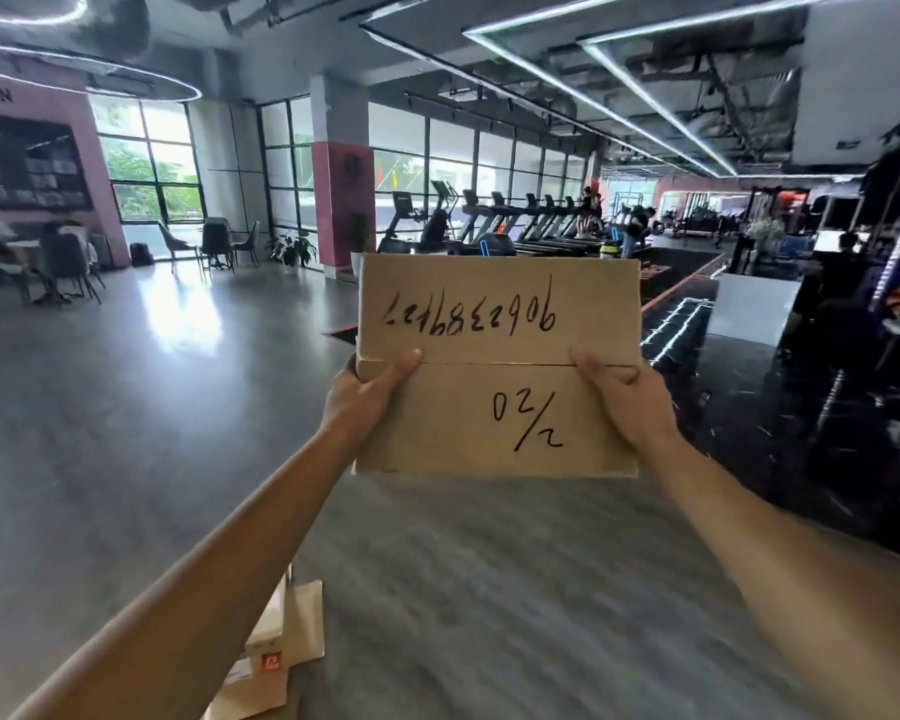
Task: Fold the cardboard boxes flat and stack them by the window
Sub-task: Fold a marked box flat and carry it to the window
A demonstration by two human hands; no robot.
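Nearest, low on the left by the person's forearm, a few flat cardboard pieces [271, 662] lie on the grey floor [489, 615]; whether they are folded boxes or loose packaging I cannot tell.

Further out, at arm's length and chest height, both hands hold up one cardboard box [497, 368], its broad face toward the camera with handwritten numbers on it and a seam running across the middle. The left hand [367, 394] grips the left edge at the seam, thumb laid over the front and fingers hidden behind; the right hand [622, 400] does the same on the right edge. The box looks flattened, or nearly so (its far side is hidden).

The step in hand seems to be carrying it to the stack. To do it well, keep both thumbs pressing at the seam so the panels cannot spring open, and hold it lower to see the floor ahead.

Farthest off, the windows [146, 158] stand beyond chairs [214, 246] at the left, and treadmills [515, 220] line the glass further right.
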